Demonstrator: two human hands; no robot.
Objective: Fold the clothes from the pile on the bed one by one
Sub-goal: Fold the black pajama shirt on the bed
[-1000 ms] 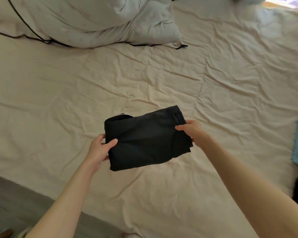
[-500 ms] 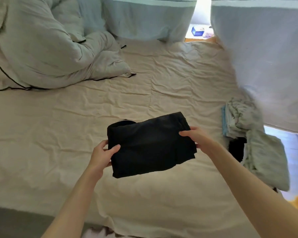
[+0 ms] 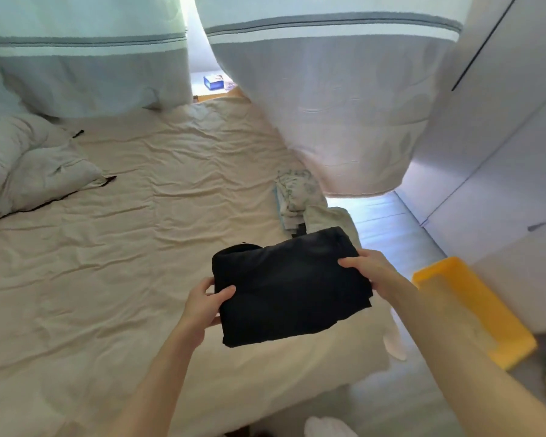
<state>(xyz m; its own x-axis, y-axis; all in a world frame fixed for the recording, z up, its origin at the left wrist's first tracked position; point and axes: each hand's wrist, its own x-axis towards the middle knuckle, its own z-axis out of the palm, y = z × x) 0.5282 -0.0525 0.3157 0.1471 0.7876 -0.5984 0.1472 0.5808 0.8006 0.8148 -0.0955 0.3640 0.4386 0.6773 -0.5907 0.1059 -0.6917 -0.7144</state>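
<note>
A folded black garment hangs in the air above the bed's right side, held flat between both hands. My left hand grips its left edge, thumb on top. My right hand pinches its right edge. Just beyond it, near the bed's right edge, lies a stack of folded clothes, pale patterned and light blue, with a dark piece partly hidden behind the black garment.
The beige sheet of the bed is wrinkled. A bunched duvet lies at the left. Curtains hang over the far and right sides. A yellow bin stands on the floor at the right, beside a white wardrobe.
My view has swung right and up, bringing the clothes stack, curtains, yellow bin and wardrobe into sight. Both hands carried the black garment rightward toward the stack, grip unchanged.
</note>
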